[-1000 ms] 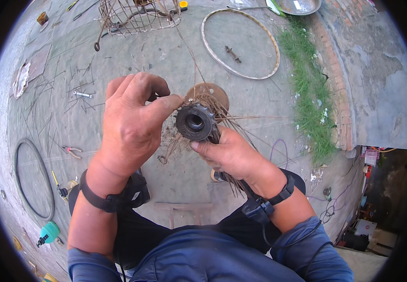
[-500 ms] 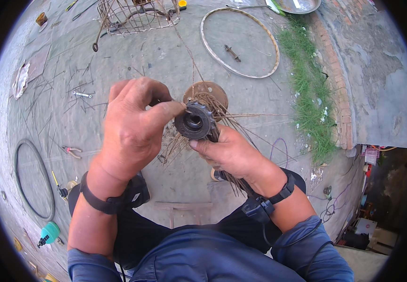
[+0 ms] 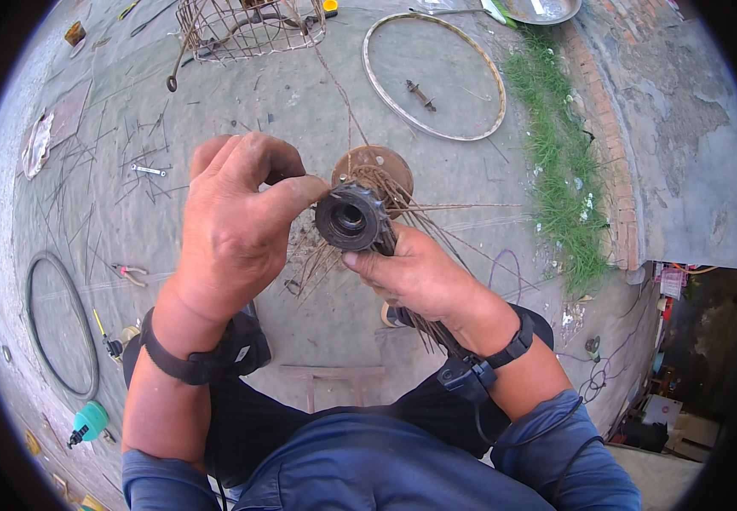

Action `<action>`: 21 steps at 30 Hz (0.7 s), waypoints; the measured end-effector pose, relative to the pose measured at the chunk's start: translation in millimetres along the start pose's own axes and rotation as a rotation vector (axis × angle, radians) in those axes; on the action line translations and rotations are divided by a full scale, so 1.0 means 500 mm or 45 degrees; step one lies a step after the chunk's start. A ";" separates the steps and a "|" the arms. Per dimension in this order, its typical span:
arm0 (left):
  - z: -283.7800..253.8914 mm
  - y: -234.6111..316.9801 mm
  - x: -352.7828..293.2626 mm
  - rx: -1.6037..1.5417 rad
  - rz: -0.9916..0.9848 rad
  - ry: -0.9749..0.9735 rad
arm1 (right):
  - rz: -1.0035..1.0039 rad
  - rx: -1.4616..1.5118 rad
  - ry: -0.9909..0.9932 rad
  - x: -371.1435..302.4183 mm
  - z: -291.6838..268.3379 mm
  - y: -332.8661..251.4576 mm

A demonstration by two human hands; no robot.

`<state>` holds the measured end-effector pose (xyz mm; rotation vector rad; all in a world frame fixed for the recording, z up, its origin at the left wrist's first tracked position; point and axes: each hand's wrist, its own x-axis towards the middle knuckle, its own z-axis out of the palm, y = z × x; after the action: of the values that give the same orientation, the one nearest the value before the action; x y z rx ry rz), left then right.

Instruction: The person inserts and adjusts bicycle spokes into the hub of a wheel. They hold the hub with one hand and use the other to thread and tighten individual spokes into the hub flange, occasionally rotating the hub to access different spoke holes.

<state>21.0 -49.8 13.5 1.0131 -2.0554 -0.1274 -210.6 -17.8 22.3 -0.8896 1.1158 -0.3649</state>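
My right hand (image 3: 420, 271) is wrapped round a bicycle hub, its thumb against the lower edge of the dark toothed sprocket (image 3: 332, 228). The sprocket's hollow centre faces up toward me. Behind it shows the hub's rusty round flange (image 3: 399, 163), and thin rusty spokes (image 3: 449, 207) stick out and hang in a loose bunch around my right hand. My left hand (image 3: 236, 221) is closed in a pinch, its thumb tip at the sprocket's upper left edge. Whatever sits between those fingertips is too small to make out.
A bare wheel rim (image 3: 367, 64) lies on the ground at the far right, with an axle (image 3: 420, 95) inside it. A wire basket (image 3: 253, 38) stands ahead. Leftward lie a wrench (image 3: 149, 170), pliers (image 3: 131, 273), a tyre (image 3: 31, 319) and a green bottle (image 3: 90, 421). Grass (image 3: 556, 157) borders the right.
My left hand has drawn slightly left, from over the sprocket's face to its edge, baring more of the centre. My right hand and the hub stay nearly still.
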 end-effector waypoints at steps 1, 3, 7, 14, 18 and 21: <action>0.002 0.001 0.000 -0.004 0.005 -0.004 | 0.022 -0.004 0.002 0.000 -0.003 0.003; 0.007 0.005 0.000 -0.013 0.027 -0.026 | 0.035 -0.005 0.013 0.001 -0.005 0.007; 0.003 -0.003 0.001 0.033 0.034 -0.044 | 0.014 -0.006 0.023 0.002 -0.003 0.006; 0.009 0.019 0.002 0.002 0.074 -0.076 | 0.021 -0.031 0.035 0.006 -0.006 0.016; -0.003 -0.003 0.005 0.085 0.072 -0.068 | 0.043 -0.068 0.036 0.006 -0.006 0.012; 0.011 0.025 -0.003 0.012 0.100 -0.102 | 0.029 -0.072 0.031 0.008 -0.009 0.018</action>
<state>9.9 -41.8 13.8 0.9446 -2.1675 -0.1195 -214.6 -16.7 12.1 -0.9239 1.1623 -0.3275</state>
